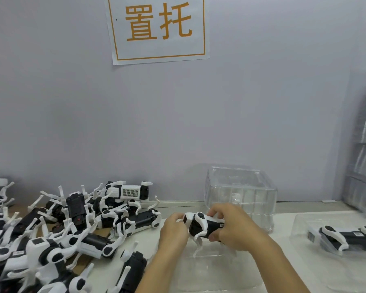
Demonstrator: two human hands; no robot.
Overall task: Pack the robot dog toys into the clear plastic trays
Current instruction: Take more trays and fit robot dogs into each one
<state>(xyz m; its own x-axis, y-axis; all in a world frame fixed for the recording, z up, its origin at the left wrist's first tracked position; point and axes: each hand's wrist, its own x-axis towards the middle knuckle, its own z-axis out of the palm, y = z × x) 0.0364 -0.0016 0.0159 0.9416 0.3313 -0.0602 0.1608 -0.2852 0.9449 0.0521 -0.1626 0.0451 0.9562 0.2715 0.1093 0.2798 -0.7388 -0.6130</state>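
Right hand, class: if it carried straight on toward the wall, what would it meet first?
Probably the upturned clear plastic tray behind the black-and-white robot dog toy that the right hand holds, though depth is unclear.

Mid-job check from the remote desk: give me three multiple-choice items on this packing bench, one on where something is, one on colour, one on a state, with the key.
1. Where is the pile of unpacked robot dog toys?
A. on the person's left
B. on the person's right
C. inside the upturned clear tray

2. What colour are the characters on the wall sign?
A. blue
B. orange
C. green

3. What is happening with the toy above the empty clear tray?
A. it lies alone on the table
B. it is seated in the tray
C. both hands grip it

Key: 1 A, the heap fills the left side of the bench. 2 B, the characters and border are orange. 3 C, the left hand and right hand curl round its ends, above the tray.
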